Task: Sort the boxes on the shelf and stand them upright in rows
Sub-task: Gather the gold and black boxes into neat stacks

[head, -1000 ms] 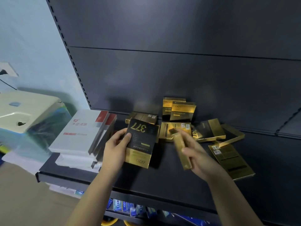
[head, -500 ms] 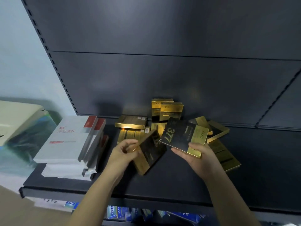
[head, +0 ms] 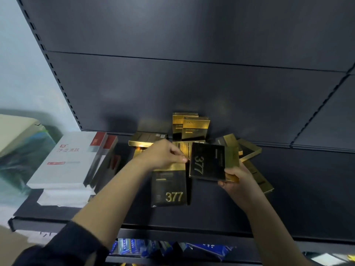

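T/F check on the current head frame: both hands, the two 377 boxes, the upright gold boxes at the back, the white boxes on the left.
1. The right hand holds a black-and-gold 377 box. True.
2. The left hand is empty and clear of all boxes. False: it rests on the top edge of the second 377 box; the grip itself is hidden.
3. Two gold boxes stand upright against the back panel. True.
4. The white boxes stand right of the gold pile. False: they are stacked at the shelf's left end.
5. All gold boxes already stand upright. False: several lie flat.
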The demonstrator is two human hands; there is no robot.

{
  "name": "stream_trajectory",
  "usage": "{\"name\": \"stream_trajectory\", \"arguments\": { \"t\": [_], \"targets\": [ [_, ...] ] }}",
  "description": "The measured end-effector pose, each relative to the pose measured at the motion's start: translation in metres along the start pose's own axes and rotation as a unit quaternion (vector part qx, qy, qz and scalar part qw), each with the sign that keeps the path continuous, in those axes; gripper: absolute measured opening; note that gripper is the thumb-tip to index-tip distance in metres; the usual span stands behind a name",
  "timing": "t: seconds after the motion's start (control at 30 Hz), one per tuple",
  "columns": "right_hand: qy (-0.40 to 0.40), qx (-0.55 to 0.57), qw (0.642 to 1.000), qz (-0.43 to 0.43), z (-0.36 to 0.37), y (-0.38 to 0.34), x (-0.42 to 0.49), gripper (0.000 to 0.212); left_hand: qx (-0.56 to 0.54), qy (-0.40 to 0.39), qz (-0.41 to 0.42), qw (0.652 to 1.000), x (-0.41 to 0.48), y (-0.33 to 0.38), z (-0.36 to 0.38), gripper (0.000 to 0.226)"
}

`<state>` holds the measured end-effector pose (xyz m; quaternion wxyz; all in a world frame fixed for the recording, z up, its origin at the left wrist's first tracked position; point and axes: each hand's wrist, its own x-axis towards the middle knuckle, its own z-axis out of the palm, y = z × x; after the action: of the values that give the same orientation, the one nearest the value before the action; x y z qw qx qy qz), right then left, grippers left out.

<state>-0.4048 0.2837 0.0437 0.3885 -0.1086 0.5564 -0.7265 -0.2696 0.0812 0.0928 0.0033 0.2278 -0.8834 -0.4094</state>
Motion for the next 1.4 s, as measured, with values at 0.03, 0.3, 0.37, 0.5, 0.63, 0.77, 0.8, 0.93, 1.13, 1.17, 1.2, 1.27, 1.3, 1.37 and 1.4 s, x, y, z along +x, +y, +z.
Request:
{"name": "stream_trajectory", "arguments": {
  "t": [0.03,0.3,0.37,0.5,0.63,0.77,0.8,0.93,1.13,1.17,1.2,1.27,1.3,1.37,1.4],
  "targets": [
    [0.015,-0.017,1.000,-0.005,-0.001,0.000,0.000,0.030,0.017,-0.012,0.003,1.000,0.006,0.000,0.008,0.023],
    [0.044,-0.090,0.995,-0.007,-0.022,-0.010,-0.001,0.025,0.064,0.037,0.043,0.996,0.008,-0.027,0.051,0.040],
    [0.051,-0.221,0.973,-0.028,-0.020,-0.010,0.000,0.015,0.061,0.076,0.024,0.995,-0.001,-0.035,0.055,0.049],
    [-0.022,-0.450,0.893,-0.013,-0.016,-0.001,0.005,0.016,0.064,0.111,0.002,0.992,-0.014,-0.058,0.065,0.046],
    [-0.022,-0.493,0.869,-0.029,-0.008,0.016,0.012,0.022,0.037,0.136,0.002,0.990,-0.017,-0.067,0.073,0.039],
    [0.035,-0.507,0.860,-0.041,-0.003,0.027,0.017,0.024,0.090,0.173,-0.009,0.981,-0.013,-0.066,0.078,0.042],
    [0.051,-0.531,0.844,-0.051,-0.001,0.030,0.018,0.027,0.122,0.188,-0.010,0.974,-0.013,-0.065,0.080,0.045],
    [0.108,-0.636,0.757,-0.107,0.002,0.036,0.013,0.047,0.183,0.274,-0.002,0.944,-0.014,-0.067,0.081,0.050],
    [0.102,-0.552,0.821,-0.101,0.001,0.021,0.008,0.044,0.225,0.259,-0.091,0.935,-0.001,-0.100,0.042,0.064],
    [0.095,-0.546,0.826,-0.103,0.001,0.021,0.007,0.042,0.239,0.229,-0.095,0.939,0.003,-0.103,0.039,0.068],
    [0.091,-0.541,0.829,-0.106,0.001,0.023,0.007,0.041,0.253,0.205,-0.096,0.941,0.006,-0.106,0.036,0.072],
    [0.087,-0.541,0.829,-0.114,0.002,0.027,0.005,0.040,0.289,0.187,-0.086,0.935,0.012,-0.108,0.032,0.071],
    [0.086,-0.541,0.828,-0.116,0.003,0.029,0.004,0.040,0.309,0.192,-0.076,0.928,0.013,-0.107,0.030,0.068],
    [0.086,-0.537,0.831,-0.118,0.003,0.029,0.003,0.040,0.364,0.201,-0.055,0.908,0.014,-0.102,0.027,0.061],
    [0.088,-0.531,0.835,-0.117,0.003,0.028,0.002,0.040,0.405,0.193,-0.049,0.892,0.013,-0.097,0.027,0.058]
  ]
}}
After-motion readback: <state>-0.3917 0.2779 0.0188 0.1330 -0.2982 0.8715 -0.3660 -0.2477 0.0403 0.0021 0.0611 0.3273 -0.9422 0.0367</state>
